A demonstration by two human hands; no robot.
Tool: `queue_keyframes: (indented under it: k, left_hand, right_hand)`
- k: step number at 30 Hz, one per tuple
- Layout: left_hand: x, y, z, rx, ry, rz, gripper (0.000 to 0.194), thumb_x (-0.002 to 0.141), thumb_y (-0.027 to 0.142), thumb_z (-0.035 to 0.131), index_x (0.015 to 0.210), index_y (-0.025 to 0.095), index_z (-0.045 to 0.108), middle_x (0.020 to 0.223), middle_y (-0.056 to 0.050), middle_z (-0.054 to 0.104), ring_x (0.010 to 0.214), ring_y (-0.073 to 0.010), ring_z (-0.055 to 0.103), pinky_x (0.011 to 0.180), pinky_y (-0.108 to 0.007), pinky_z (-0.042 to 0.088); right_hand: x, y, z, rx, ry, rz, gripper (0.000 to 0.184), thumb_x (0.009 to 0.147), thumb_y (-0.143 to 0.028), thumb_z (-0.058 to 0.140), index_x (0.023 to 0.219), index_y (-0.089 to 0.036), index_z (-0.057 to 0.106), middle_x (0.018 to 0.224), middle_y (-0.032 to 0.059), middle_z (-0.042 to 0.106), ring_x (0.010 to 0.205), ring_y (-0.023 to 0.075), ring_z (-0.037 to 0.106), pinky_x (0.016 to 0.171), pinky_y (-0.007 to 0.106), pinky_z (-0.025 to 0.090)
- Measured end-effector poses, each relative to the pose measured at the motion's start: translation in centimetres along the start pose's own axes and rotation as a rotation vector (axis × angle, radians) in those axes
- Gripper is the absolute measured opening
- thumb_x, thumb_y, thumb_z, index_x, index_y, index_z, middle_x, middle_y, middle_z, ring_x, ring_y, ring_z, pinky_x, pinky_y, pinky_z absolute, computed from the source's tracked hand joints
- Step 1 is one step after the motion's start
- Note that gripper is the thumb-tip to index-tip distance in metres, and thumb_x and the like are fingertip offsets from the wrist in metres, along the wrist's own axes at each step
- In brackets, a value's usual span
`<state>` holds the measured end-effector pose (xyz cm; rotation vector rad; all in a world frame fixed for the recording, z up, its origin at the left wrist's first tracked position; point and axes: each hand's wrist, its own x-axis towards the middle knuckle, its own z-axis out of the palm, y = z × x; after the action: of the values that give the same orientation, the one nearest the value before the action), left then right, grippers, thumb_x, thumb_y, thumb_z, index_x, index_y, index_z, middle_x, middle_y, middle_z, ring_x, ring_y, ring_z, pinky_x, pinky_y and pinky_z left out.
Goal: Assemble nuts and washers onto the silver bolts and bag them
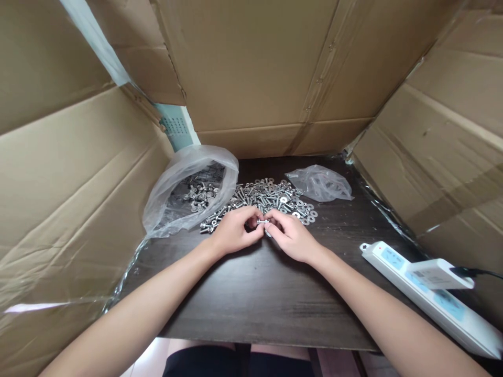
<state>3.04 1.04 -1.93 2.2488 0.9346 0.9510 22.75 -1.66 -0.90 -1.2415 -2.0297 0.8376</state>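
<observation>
Both hands meet at the near edge of a heap of loose bolts and washers (267, 196). Between their fingertips is a small silver bolt (262, 222), lying roughly level. My left hand (239, 229) is closed, pinching the bolt's left end between thumb and forefinger. From the other side my right hand (291, 235) is closed on its right end, where a washer or nut seems to sit; the fingers partly cover it. Several flat washers (310, 214) lie just beyond my right hand.
A clear plastic bag (157, 209) with more bolts lies open at the left. Another crumpled plastic bag (324, 183) is at the back right. A white power strip (432, 298) with a plugged-in adapter (440, 273) runs along the right. Cardboard walls (255, 68) enclose the dark table (243, 303).
</observation>
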Motion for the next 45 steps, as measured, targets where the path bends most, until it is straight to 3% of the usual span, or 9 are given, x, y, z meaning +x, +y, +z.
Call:
queue_keyframes:
  k: [8,15,24,29,34,45]
  left_hand:
    - [-0.01,-0.05,0.03,0.001,0.001,0.003,0.009,0.084,0.021,0.063,0.092,0.018,0.064,0.076,0.001,0.061,0.069,-0.0128,0.058,0.068,-0.025,0.046]
    - [-0.03,-0.06,-0.01,-0.008,-0.009,0.006,0.009,0.083,0.019,0.064,0.092,0.018,0.064,0.077,0.001,0.062,0.07,-0.0124,0.058,0.069,-0.024,0.046]
    - [0.0,-0.1,0.05,-0.008,0.003,0.009,0.008,0.084,0.02,0.064,0.092,0.018,0.064,0.076,0.002,0.061,0.069,-0.012,0.057,0.068,-0.024,0.045]
    - [-0.06,-0.15,0.06,-0.003,0.001,0.02,0.008,0.083,0.019,0.064,0.091,0.018,0.064,0.076,0.002,0.061,0.069,-0.0122,0.057,0.068,-0.024,0.045]
    - [-0.09,-0.2,0.07,-0.003,-0.004,0.03,0.006,0.085,0.02,0.063,0.091,0.018,0.064,0.076,0.001,0.061,0.069,-0.0124,0.057,0.068,-0.024,0.045]
    - [-0.06,-0.31,0.02,0.008,-0.004,0.023,0.007,0.085,0.021,0.064,0.091,0.018,0.064,0.076,0.002,0.061,0.069,-0.0124,0.057,0.068,-0.024,0.045]
  right_hand:
    - [0.15,0.07,0.04,-0.026,0.0,-0.048,0.023,0.1,-0.027,0.045,0.081,-0.021,0.057,0.074,-0.0002,0.061,0.068,0.0161,0.055,0.067,0.028,0.038]
    - [-0.01,-0.09,-0.08,-0.025,-0.016,-0.018,0.014,0.098,-0.025,0.048,0.088,-0.021,0.059,0.07,-0.0019,0.059,0.065,0.0158,0.054,0.065,0.028,0.037]
    - [0.1,0.1,0.15,-0.041,-0.02,-0.021,0.03,0.101,-0.029,0.04,0.073,-0.022,0.046,0.069,-0.0007,0.056,0.065,0.0156,0.052,0.065,0.028,0.035]
    - [0.0,-0.11,0.03,-0.014,0.006,-0.015,0.019,0.099,-0.027,0.044,0.086,-0.022,0.056,0.07,-0.0019,0.059,0.065,0.0156,0.054,0.066,0.028,0.037]
    - [0.03,0.05,0.15,-0.017,0.012,0.003,0.007,0.093,-0.022,0.049,0.09,-0.022,0.055,0.065,-0.0039,0.057,0.059,0.0149,0.052,0.06,0.027,0.036]
    - [-0.07,0.31,0.36,-0.034,0.021,-0.01,0.007,0.093,-0.023,0.051,0.09,-0.022,0.057,0.064,-0.0043,0.056,0.057,0.0143,0.051,0.057,0.026,0.035]
